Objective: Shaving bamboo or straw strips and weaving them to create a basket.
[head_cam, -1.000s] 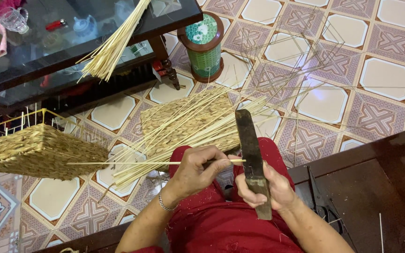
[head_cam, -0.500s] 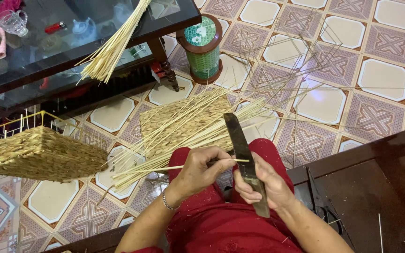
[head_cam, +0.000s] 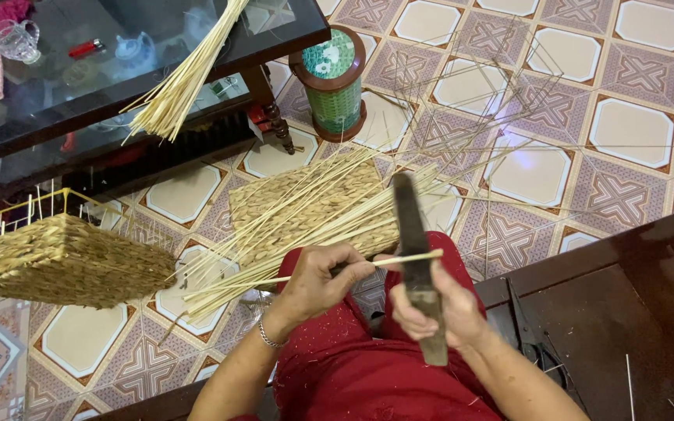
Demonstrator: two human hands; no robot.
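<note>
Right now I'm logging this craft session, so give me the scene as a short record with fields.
left hand: pinches a thin pale stick lying across the blade
right hand: grips the handle of a large dark knife, blade pointing away from the person
under the hands: bundle of pale sticks on a flat woven mat
left side: woven basket with upright wire ends
floor: patterned tiles
beyond: green cylindrical container, glass-topped table

trousers red | floor tiles mauve-white patterned | canister green
</note>
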